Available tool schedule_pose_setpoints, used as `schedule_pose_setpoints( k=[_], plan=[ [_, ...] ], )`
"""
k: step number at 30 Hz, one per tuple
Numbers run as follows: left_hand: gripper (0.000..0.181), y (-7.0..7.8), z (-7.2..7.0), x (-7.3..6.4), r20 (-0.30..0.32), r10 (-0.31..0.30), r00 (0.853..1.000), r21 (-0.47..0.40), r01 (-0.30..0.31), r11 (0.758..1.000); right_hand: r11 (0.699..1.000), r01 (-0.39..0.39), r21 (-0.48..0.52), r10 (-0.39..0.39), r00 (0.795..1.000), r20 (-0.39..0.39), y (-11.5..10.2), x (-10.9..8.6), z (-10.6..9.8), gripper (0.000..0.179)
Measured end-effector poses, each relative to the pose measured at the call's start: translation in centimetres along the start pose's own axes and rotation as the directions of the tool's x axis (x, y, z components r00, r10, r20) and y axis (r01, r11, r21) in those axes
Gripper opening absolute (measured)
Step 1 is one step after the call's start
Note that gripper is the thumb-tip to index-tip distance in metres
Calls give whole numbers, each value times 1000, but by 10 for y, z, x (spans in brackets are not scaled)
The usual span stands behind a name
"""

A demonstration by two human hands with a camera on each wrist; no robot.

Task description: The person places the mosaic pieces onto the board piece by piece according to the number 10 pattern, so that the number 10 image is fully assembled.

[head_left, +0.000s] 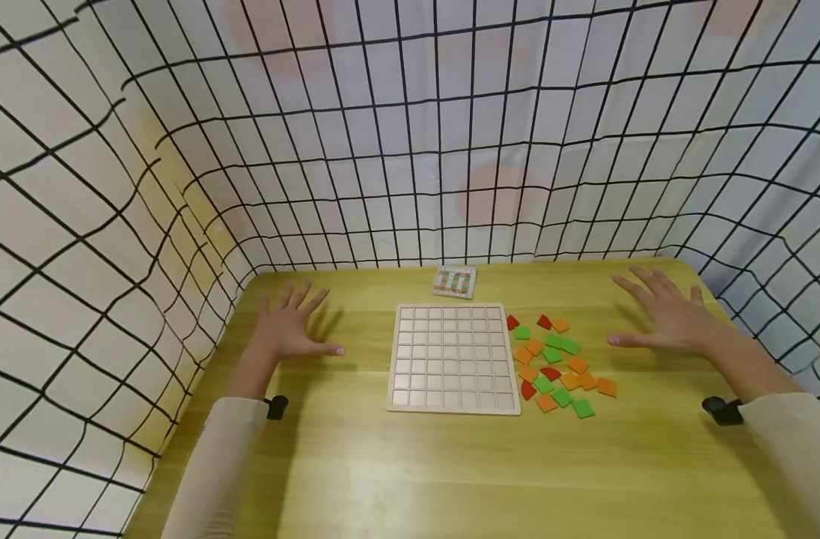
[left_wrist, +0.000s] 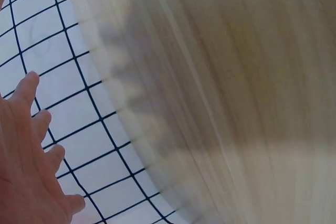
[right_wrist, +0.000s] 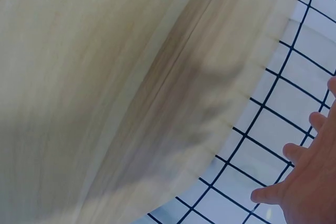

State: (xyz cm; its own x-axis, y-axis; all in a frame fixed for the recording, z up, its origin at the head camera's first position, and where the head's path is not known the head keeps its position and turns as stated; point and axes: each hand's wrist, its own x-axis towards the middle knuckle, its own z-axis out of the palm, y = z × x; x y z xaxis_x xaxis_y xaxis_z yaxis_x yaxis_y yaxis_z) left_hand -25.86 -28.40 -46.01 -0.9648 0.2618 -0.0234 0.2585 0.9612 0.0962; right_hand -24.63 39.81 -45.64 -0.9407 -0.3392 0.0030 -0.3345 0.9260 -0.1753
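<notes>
My left hand (head_left: 285, 327) is held over the left part of the table, fingers spread and holding nothing; its shadow falls on the wood. On the right, my right hand (head_left: 672, 318) is likewise spread above the table, with nothing in it. Between them lies a pale square grid board (head_left: 454, 359) with recessed cells. Beside its right edge are scattered small flat pieces: orange squares (head_left: 577, 364), green squares (head_left: 583, 408) and red pieces (head_left: 551, 373) with a rounded side. The wrist views show the left hand (left_wrist: 26, 156) and right hand (right_wrist: 310, 171) with fingers extended.
A small card (head_left: 454, 281) with a coloured grid pattern lies behind the board, near the table's far edge. The light wooden table (head_left: 383, 471) is bordered at the back and sides by a white cloth with black grid lines (head_left: 410, 172).
</notes>
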Motion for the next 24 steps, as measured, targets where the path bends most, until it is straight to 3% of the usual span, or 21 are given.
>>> schedule_pose_setpoints(
  k=[13,24],
  plan=[
    [122,15,13,6,10,34,999,-14,-34,999,1000,19,-5,-19,999,-30,7,-12,13,113],
    [123,14,16,-1,-23,74,997,-13,-74,997,998,52,32,-50,998,-47,-12,11,25,106]
  ],
)
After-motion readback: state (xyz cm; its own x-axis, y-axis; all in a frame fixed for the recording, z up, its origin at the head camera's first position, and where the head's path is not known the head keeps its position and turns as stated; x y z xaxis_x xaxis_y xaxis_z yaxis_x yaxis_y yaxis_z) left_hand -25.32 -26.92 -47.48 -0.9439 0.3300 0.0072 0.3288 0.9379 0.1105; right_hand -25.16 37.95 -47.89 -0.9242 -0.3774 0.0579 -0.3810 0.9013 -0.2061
